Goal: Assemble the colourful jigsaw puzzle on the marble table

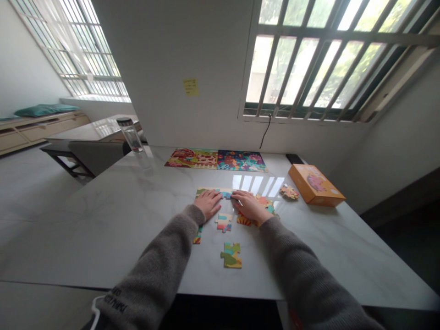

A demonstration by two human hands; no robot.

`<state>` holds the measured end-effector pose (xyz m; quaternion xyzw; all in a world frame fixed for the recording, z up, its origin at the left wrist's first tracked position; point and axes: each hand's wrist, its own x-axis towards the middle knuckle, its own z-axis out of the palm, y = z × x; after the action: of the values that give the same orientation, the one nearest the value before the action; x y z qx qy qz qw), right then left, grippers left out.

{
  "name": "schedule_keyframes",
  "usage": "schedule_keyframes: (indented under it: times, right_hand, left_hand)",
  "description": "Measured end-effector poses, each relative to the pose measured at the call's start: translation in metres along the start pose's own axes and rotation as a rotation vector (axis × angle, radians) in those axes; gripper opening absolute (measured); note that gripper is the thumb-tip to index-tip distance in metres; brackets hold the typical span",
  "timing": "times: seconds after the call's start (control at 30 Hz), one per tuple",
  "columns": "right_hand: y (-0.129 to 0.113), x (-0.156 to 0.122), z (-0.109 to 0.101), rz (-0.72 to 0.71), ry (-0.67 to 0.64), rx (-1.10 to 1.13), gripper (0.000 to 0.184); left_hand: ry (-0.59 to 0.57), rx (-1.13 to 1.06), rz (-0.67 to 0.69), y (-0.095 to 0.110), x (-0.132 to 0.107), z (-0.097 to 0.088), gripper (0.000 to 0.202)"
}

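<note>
My left hand [208,203] lies flat over the left end of a joined strip of jigsaw pieces [226,193], fingers stretched out and apart. At the strip's right end, the extended fingertips of my right hand [250,205] rest on or beside it; its palm partly covers a colourful group of joined pieces [269,205]. Below the left hand, a puzzle edge [197,239] shows beside the sleeve. Between the forearms lie a loose pink-and-blue piece [224,222] and, closer to me, a green piece [232,255].
Two picture sheets [194,158] lie along the wall. To the right are a small pile of puzzle pieces [289,192], an orange box [314,184] and a dark flat object [294,159]. A glass bottle [130,136] stands at the white table's [113,220] back left edge.
</note>
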<state>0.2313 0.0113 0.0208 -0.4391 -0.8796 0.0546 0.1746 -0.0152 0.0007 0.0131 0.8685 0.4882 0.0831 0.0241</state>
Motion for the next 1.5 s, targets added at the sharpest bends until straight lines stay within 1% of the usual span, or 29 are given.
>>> schedule_keyframes:
  times: [0.17,0.27,0.37,0.43,0.53,0.63,0.77,0.87,0.97,1.03,1.13,1.2,1.27,1.37,1.5]
  right_hand:
    - [-0.003,-0.004,0.010,-0.023,-0.004,0.005,0.042]
    - [0.001,-0.003,0.011,-0.019,0.056,0.034,0.040]
    - [0.010,-0.004,0.004,0.058,0.162,0.013,0.036]
    - [0.016,-0.006,-0.003,0.131,0.188,-0.029,0.034]
    - [0.019,-0.010,-0.007,0.170,0.149,-0.077,0.032]
    - [0.017,-0.012,-0.003,0.128,0.107,-0.079,0.030]
    - [0.013,-0.012,0.004,0.072,0.097,-0.061,0.027]
    - [0.007,-0.009,0.006,0.049,0.102,-0.075,0.027]
    - [-0.007,-0.004,0.006,0.003,0.076,-0.078,0.036]
    - [-0.019,0.000,0.005,-0.025,0.028,-0.087,0.041]
    - [-0.032,0.003,0.004,-0.028,-0.033,-0.126,0.040]
    - [-0.036,0.003,0.002,-0.015,-0.053,-0.148,0.040]
    - [-0.038,0.003,0.001,-0.010,-0.072,-0.163,0.042]
    - [-0.040,0.002,-0.002,-0.015,-0.088,-0.186,0.045]
    - [-0.043,0.003,-0.005,-0.021,-0.087,-0.195,0.047]
  left_hand:
    - [-0.024,0.016,-0.035,0.004,-0.002,-0.002,0.050]
    - [-0.041,0.016,-0.035,0.005,-0.003,-0.003,0.051]
    - [-0.053,0.006,-0.047,0.005,-0.004,-0.003,0.052]
    - [-0.046,-0.013,-0.050,0.005,-0.004,-0.003,0.053]
    - [-0.011,-0.056,-0.057,0.003,-0.003,-0.001,0.053]
    - [0.025,-0.087,-0.069,-0.002,-0.002,0.004,0.048]
    - [0.059,-0.069,-0.041,-0.008,-0.001,0.012,0.047]
    - [0.083,-0.039,-0.019,-0.012,-0.001,0.018,0.047]
    - [0.095,-0.030,0.014,-0.014,-0.001,0.021,0.047]
    - [0.095,-0.043,0.020,-0.016,-0.001,0.020,0.048]
    - [0.123,-0.102,0.007,-0.022,-0.001,0.017,0.048]
    - [0.162,-0.145,-0.024,-0.027,-0.001,0.013,0.048]
    - [0.177,-0.154,-0.063,-0.031,-0.002,0.011,0.047]
    - [0.142,-0.100,-0.079,-0.034,-0.004,0.011,0.044]
    - [0.114,-0.036,-0.069,-0.030,-0.007,0.010,0.043]
